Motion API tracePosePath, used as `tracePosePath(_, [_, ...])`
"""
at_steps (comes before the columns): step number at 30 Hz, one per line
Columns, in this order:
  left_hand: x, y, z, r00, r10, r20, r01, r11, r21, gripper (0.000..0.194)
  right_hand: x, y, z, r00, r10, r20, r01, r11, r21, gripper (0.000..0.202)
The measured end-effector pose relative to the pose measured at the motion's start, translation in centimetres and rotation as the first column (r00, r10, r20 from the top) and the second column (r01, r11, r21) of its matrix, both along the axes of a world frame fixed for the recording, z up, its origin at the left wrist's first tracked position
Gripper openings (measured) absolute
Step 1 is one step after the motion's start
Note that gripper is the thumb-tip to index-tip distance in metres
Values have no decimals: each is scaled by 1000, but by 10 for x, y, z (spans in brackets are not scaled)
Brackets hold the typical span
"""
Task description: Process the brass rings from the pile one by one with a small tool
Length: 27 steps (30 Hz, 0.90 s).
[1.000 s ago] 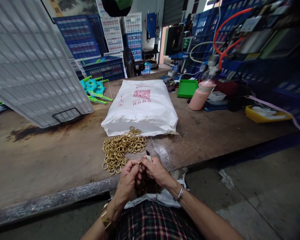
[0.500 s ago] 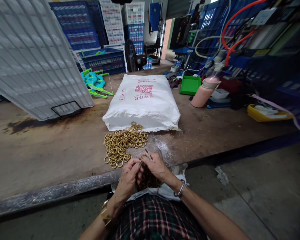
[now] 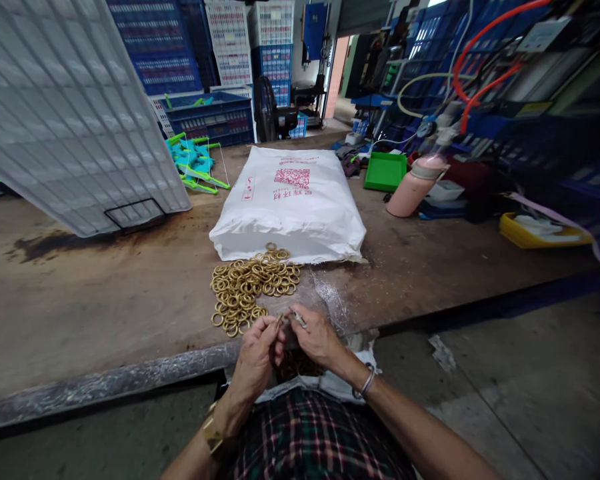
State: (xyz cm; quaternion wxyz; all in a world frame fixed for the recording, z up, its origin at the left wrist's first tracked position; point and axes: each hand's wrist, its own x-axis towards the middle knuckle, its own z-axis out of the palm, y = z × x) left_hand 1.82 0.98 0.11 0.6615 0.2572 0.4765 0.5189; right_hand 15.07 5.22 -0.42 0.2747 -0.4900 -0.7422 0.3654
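My left hand (image 3: 256,351) pinches a brass-coloured ring (image 3: 279,320), seen nearly edge-on, above the table's front edge. Just to its right, my right hand (image 3: 319,339) is closed round a small knife-like tool (image 3: 299,320); its pale metal part shows between thumb and fingers. The two hands are close together, with a small gap between the fingertips. A pile of brass-coloured rings (image 3: 243,290) lies on the table in front of them. Below my hands, against my lap, more darker rings (image 3: 300,364) sit in an opened white bag (image 3: 365,357), partly hidden by the hands.
A full white sack (image 3: 290,200) with red print lies behind the pile. A tilted white crate (image 3: 95,120) stands at left, near turquoise and lime-green pieces (image 3: 195,163). To the right are a green tray (image 3: 385,171), a pink bottle (image 3: 413,190) and a yellow tray (image 3: 540,233).
My right hand has drawn slightly away from the ring, and the tool has turned so less of its tip stands up. My left hand keeps its pinch. The view has shifted slightly.
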Motion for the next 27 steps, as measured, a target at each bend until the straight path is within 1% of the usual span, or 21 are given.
tracePosePath(2, [-1,1,-1,999,21,-45,-20,1000,18,33,1,-4,0,986,99,132,-109,991,74,16])
tracePosePath(4, [-1,1,-3,996,35,-86,-33,999,28,34,1,-7,-1,960,143,242,-173,979,105,19])
tracePosePath(7, [-2,0,-6,989,36,-147,-33,999,26,35,-1,-8,-1,932,132,338,-177,978,107,22])
tracePosePath(12, [-2,-2,-7,976,17,-215,-12,1000,28,34,-2,-6,2,897,139,419,-186,980,73,23])
tracePosePath(16, [-2,0,-4,964,25,-265,-15,999,43,34,-4,-7,5,871,137,473,-171,985,29,24])
tracePosePath(19, [-2,-1,1,957,37,-289,-18,997,69,35,-7,-7,4,845,133,519,-169,985,22,26])
tracePosePath(21, [-1,-4,6,959,37,-282,-20,998,64,36,-7,-2,3,819,115,562,-157,987,27,28])
tracePosePath(24, [1,-11,12,974,-26,-226,34,999,35,35,-3,12,2,782,24,622,-65,997,44,28])
tracePosePath(27, [2,-14,14,995,-86,-47,87,996,10,32,5,28,2,769,-86,633,36,995,92,26])
